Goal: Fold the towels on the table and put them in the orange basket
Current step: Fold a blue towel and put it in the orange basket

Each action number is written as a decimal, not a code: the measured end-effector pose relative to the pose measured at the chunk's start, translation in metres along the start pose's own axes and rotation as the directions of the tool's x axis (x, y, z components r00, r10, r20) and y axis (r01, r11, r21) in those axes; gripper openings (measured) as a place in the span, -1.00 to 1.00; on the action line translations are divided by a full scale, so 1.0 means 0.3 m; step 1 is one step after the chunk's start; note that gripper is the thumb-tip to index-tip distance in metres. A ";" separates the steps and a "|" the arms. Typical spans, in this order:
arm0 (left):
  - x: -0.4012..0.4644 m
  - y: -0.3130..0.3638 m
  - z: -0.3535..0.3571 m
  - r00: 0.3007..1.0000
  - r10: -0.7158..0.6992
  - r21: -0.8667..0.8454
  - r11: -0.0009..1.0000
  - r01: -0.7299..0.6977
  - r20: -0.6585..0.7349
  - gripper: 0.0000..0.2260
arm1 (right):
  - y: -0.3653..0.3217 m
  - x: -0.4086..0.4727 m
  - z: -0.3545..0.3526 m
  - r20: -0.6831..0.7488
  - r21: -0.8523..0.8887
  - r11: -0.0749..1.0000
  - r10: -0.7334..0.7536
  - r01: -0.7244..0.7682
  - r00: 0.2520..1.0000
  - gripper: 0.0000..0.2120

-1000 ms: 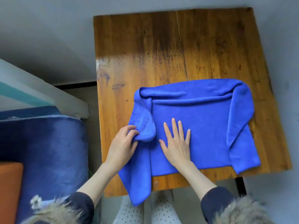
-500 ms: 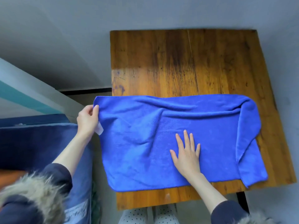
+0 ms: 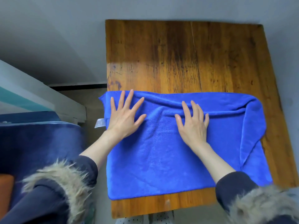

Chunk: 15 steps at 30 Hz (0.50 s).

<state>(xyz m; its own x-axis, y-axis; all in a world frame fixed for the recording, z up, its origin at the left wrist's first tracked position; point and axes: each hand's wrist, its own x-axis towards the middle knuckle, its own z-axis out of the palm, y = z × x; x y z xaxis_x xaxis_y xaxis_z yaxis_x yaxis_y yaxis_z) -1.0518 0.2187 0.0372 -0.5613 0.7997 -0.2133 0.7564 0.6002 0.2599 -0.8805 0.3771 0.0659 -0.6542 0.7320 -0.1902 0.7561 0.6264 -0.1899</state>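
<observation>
A blue towel [image 3: 161,159] lies spread across the near half of the wooden table [image 3: 178,59]. Its right end is folded back over itself, and a white label sticks out at its left edge. My left hand [image 3: 124,117] lies flat with spread fingers on the towel's far left part. My right hand [image 3: 192,123] lies flat on the towel near its middle, fingers over a long wrinkle along the far edge. An orange patch [image 3: 5,189] shows at the lower left edge; I cannot tell whether it is the basket.
A dark blue cushioned seat [image 3: 40,146] stands left of the table, with a white and teal ledge [image 3: 32,97] behind it. Grey floor surrounds the table. My fur-cuffed sleeves fill the bottom corners.
My left hand unfolded the towel's left flap outward, then let go of that edge and now lies flat on the towel. My right hand slid farther up the towel.
</observation>
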 end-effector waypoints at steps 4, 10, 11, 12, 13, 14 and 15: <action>0.026 -0.032 0.061 1.000 -0.006 0.089 0.996 0.007 -0.014 -0.43 | 0.014 0.128 0.029 0.204 -0.067 0.997 -0.011 0.025 0.979 -0.46; 0.032 -0.038 0.068 0.997 0.014 0.125 0.992 -0.005 -0.073 -0.46 | 0.028 0.168 0.042 0.220 -0.145 0.986 -0.048 0.081 0.974 -0.40; 0.032 -0.039 0.063 0.997 0.020 0.135 0.991 -0.010 -0.070 -0.46 | 0.032 0.166 0.036 0.217 -0.124 0.989 -0.054 0.083 0.975 -0.40; 0.030 -0.040 0.058 0.998 0.021 0.145 0.989 -0.011 -0.064 -0.47 | 0.038 0.159 0.032 0.206 -0.095 0.992 -0.059 0.080 0.977 -0.41; 0.027 -0.039 0.055 0.998 0.015 0.148 0.989 -0.006 -0.058 -0.47 | 0.046 0.144 0.028 0.190 -0.069 0.995 -0.064 0.078 0.980 -0.43; 0.022 -0.033 0.053 0.999 -0.003 0.138 0.990 0.010 -0.052 -0.48 | 0.057 0.122 0.025 0.172 -0.048 0.996 -0.067 0.076 0.983 -0.44; 0.014 -0.021 0.053 0.998 -0.032 0.114 0.993 0.037 -0.045 -0.49 | 0.072 0.092 0.022 0.155 -0.028 0.997 -0.070 0.075 0.985 -0.46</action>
<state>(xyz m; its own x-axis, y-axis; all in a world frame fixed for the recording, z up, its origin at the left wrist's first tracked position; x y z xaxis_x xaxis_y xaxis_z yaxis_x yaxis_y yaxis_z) -1.0537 0.2180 0.0198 -0.5998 0.7799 -0.1791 0.7684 0.6238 0.1429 -0.8824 0.4091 0.0500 -0.7003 0.6361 -0.3239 0.7052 0.6867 -0.1762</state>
